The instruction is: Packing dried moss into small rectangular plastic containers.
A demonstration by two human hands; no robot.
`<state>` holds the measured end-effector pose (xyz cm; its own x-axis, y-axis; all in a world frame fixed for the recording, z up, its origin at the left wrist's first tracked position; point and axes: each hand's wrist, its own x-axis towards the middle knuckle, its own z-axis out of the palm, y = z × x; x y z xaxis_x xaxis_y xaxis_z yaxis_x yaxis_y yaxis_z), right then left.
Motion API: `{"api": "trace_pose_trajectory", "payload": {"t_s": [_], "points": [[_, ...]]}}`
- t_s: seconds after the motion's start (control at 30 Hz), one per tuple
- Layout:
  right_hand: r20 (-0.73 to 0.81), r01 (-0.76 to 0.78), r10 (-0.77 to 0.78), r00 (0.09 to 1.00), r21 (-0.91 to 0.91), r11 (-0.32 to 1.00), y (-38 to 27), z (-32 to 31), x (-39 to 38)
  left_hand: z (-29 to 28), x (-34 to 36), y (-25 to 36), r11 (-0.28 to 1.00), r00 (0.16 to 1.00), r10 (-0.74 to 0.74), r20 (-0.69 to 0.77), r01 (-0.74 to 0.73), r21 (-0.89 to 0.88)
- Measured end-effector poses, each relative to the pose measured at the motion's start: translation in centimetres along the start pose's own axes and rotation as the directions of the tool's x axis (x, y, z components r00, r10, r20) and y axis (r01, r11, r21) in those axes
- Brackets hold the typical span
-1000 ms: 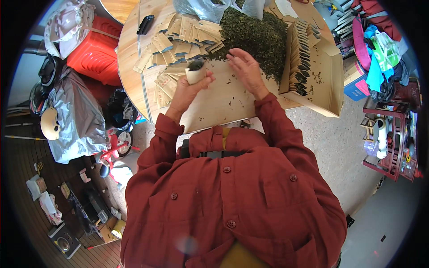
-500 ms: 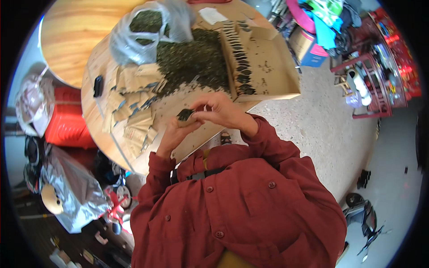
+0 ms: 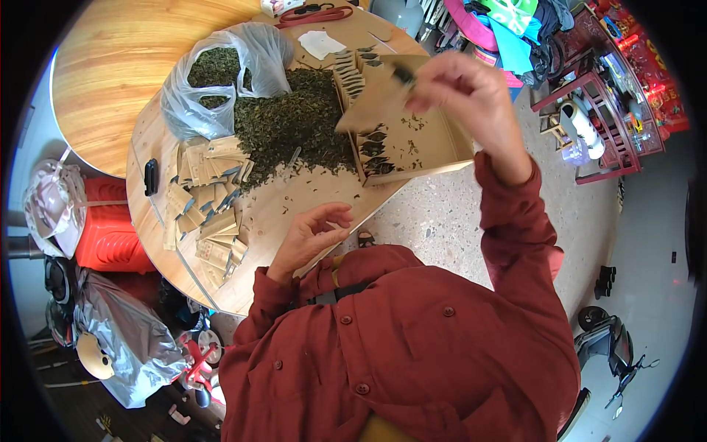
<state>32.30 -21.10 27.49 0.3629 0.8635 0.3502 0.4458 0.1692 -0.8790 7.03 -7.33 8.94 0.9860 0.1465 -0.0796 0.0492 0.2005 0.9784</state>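
Observation:
My right hand (image 3: 468, 96) pinches a small brown paper packet (image 3: 372, 94) by its top, where a dark opening shows. It hangs above a shallow cardboard box (image 3: 431, 171), blurred by motion. Inside the box, a row of similar filled packets (image 3: 374, 151) stands along the left wall, with dark leaf bits scattered beside it. Over the near table edge my left hand (image 3: 313, 236) holds nothing, its fingers loosely bent and apart. A heap of dried dark-green leaves (image 3: 294, 121) lies left of the box. Several flat brown packets (image 3: 213, 191) are piled to the left of my left hand.
A translucent plastic bag (image 3: 180, 92) of leaves stands behind the heap on the round wooden table (image 3: 272, 195). A black marker-like object (image 3: 151, 177) lies at the left edge. A white paper (image 3: 322, 44) and red cord (image 3: 317, 15) lie at the back. Red stools (image 3: 114, 236) stand left.
My right hand has moved from beside my left hand up and right over the box, carrying the packet. My left hand has let go of the packet and shifted slightly right and down.

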Motion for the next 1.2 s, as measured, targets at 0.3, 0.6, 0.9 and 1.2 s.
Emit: {"api": "trace_pose_trajectory", "payload": {"t_s": [0.3, 0.6, 0.9, 1.2], "points": [[-0.110, -0.165, 0.146, 0.983, -0.182, 0.969, 17.0, -7.4, 4.2, 0.5, -1.5, -3.2, 0.984, 0.979, -0.176, -0.099, 0.176, -0.002], [-0.155, -0.241, 0.208, 0.966, -0.248, 0.938, 26.3, -5.1, 5.1, 2.2, -1.8, -4.5, 0.978, 0.951, -0.207, -0.228, 0.204, -0.035], [-0.131, -0.240, 0.220, 0.967, -0.158, 0.958, 28.7, -4.1, 6.7, 2.7, -1.8, -4.7, 0.976, 0.939, -0.206, -0.276, 0.218, 0.011], [-0.112, -0.248, 0.231, 0.966, -0.163, 0.955, 29.1, -3.6, 7.5, 3.4, -2.2, -4.8, 0.977, 0.917, -0.204, -0.342, 0.214, -0.006]]}}
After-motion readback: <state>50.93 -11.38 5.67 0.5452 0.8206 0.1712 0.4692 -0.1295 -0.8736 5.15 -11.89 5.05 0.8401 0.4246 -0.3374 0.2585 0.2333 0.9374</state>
